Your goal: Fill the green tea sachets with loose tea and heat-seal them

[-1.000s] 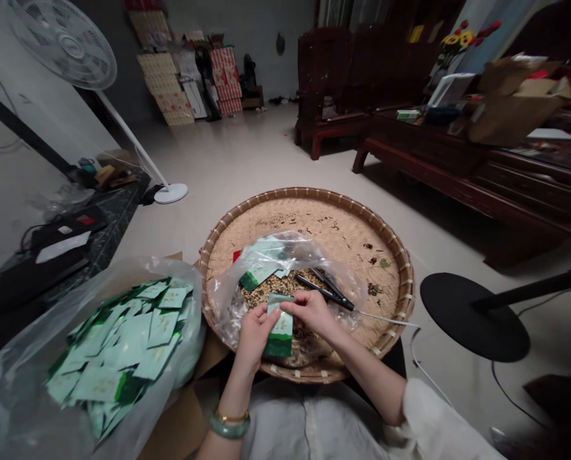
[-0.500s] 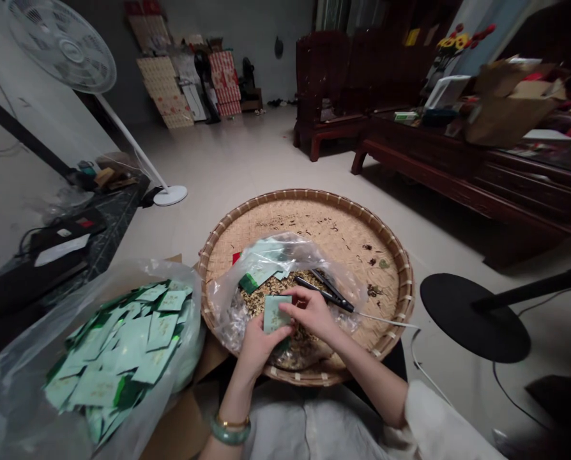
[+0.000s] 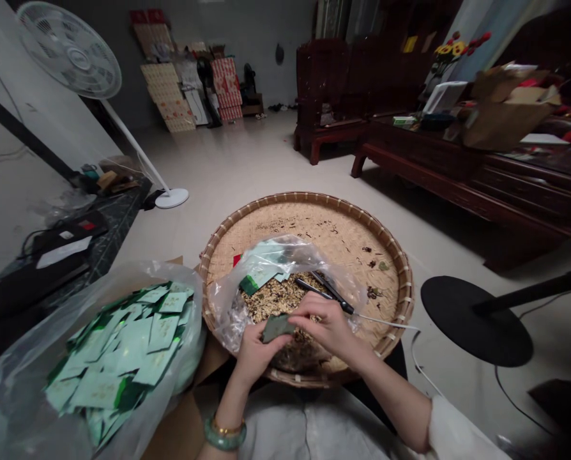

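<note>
A small pale green sachet [image 3: 276,328] is tilted over the open plastic bag, its face now darker and foreshortened. My left hand [image 3: 255,350] grips it from the left, thumb along the near side. My right hand [image 3: 327,324] has thumb and fingers pinched at its right edge. Below both hands, loose tan and dark dried bits [image 3: 278,297] fill the clear plastic bag [image 3: 225,306]. Several flat green sachets [image 3: 266,255] lie at that bag's far side. A black tongs-like tool [image 3: 331,291] with a white cord rests across the bits, beyond my right hand.
The bag sits in a round woven bamboo tray [image 3: 372,236] scattered with dried bits. At left stands a big plastic bag [image 3: 12,390] full of green sachets [image 3: 122,351]. A white fan [image 3: 170,197], a black stand base [image 3: 477,319] and a dark wooden table [image 3: 439,169] surround the tray.
The sachet has tipped from face-up to a flatter, darker angle. My right hand has shifted slightly right and down, from the sachet's face to its edge.
</note>
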The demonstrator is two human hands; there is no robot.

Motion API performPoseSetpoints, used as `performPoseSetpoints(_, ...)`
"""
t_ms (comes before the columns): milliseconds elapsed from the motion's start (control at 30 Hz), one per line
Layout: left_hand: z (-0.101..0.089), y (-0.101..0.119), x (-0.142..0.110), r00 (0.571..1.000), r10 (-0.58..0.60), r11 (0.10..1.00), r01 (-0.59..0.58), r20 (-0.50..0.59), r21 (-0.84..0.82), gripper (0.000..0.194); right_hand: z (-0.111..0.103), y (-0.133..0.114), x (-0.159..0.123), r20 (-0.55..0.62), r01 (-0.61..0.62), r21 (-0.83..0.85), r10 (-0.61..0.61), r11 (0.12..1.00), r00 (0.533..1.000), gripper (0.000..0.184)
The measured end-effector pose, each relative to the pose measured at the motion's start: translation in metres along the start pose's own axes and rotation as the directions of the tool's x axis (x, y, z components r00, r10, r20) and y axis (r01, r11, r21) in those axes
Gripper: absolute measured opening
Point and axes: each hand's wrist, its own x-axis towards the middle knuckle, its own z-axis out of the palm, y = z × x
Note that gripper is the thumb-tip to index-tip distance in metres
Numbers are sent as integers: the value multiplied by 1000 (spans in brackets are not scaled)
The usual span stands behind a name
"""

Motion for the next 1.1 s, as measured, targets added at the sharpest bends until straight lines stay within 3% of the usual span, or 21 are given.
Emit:
performPoseSetpoints(67, 3, -4, 0, 983, -183, 973, 179, -13, -142, 31, -3, 18, 0, -5, -152, -130, 152, 980, 988, 23)
performPoseSetpoints(133, 5, -6, 1, 945, -326, 902, 313, 5, -298, 41, -8, 39, -2, -22, -214, -355, 221, 910, 975, 20)
performPoseSetpoints(167, 5, -6, 2, 932, -363, 871, 344, 11, -351, 45, -10, 49, -3, -30, -230, -472, 245, 851, 969, 31)
performPoseSetpoints(267, 4, -4, 4, 925, -380, 840, 350, 11, -414, 50, -13, 73, -4, -8, -262, -715, 367, 648, 930, 56)
performPoseSetpoints(367, 4, -1, 5, 934, -357, 847, 329, 13, -418, 49, -11, 83, 1, 27, -278, -796, 491, 537, 871, 62)
performPoseSetpoints(433, 4, 0, 5, 938, -347, 849, 320, 13, -421, 48, -13, 83, 5, 51, -303, -767, 525, 565, 850, 62)
performPoseSetpoints(500, 4, 0, 5, 938, -346, 846, 317, 12, -428, 49, -20, 80, 8, 81, -353, -661, 531, 662, 844, 59)
performPoseSetpoints(600, 2, -2, 5, 938, -348, 845, 318, 10, -430, 51, -36, 70, 6, 143, -506, -355, 581, 786, 801, 55)
performPoseSetpoints(733, 2, -4, 6, 934, -355, 856, 335, 24, -394, 52, -51, 53, 2, 372, -651, 59, 588, 757, 718, 60)
performPoseSetpoints(900, 7, -2, 6, 934, -344, 878, 358, 99, -317, 51, -45, 35, 9, 449, -635, 95, 537, 766, 714, 55)
performPoseSetpoints(1100, 9, 0, 2, 939, -321, 902, 342, 120, -262, 52, -31, 21, 18, 412, -559, 57, 491, 827, 768, 38)
